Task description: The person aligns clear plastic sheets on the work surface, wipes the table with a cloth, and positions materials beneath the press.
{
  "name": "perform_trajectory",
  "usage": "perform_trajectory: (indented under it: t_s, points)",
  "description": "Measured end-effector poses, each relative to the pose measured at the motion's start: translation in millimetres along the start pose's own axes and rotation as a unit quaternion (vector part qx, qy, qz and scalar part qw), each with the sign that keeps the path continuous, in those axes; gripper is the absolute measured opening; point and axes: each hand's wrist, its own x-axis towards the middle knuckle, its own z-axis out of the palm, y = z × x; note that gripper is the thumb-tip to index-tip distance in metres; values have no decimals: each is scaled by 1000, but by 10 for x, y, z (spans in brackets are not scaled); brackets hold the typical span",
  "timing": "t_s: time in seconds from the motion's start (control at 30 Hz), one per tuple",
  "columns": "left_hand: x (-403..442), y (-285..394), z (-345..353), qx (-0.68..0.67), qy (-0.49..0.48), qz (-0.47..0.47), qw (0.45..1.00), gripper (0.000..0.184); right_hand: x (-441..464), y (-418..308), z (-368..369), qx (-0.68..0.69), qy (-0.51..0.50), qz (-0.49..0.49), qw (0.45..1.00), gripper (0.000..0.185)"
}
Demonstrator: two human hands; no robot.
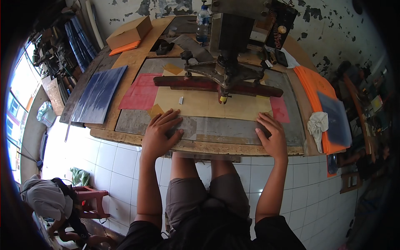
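Note:
My left hand [163, 130] lies with fingers spread at the near left edge of a pale yellow sheet [196, 105] on the grey work plate [133, 124]. At the sheet's near right corner, my right hand [273, 134] rests with its fingers stretched forward. Between the hands, a faint glossy area looks like clear plastic, but its edges are hard to make out. Above the yellow sheet stands a press with a long red-brown bar [204, 85]. Pink pieces [139, 92] lie under both ends of the sheet, and a small white piece [181, 100] sits on it.
Dark blue clear-topped sheets [100, 93] lie at left, below a cardboard box [128, 32]. Orange folders [314, 89] and a white cloth [318, 125] line the right side. A water bottle [203, 25] stands behind. Another person [48, 198] bends beside a red stool [91, 202].

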Motion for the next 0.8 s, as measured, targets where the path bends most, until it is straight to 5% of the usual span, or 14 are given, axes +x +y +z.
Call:
perform_trajectory:
  t_s: [0.33,0.57,0.8]
  points:
    - [-9,-29,3,-3,2,10,1000,42,-100,-108,-73,0,40,-47,998,36]
    - [-25,-17,-11,-11,1,3,1000,43,-717,-701,97,7,-7,-113,994,65]
    - [-32,-49,10,-8,0,10,1000,43,-910,-713,227,-64,32,-110,991,38]
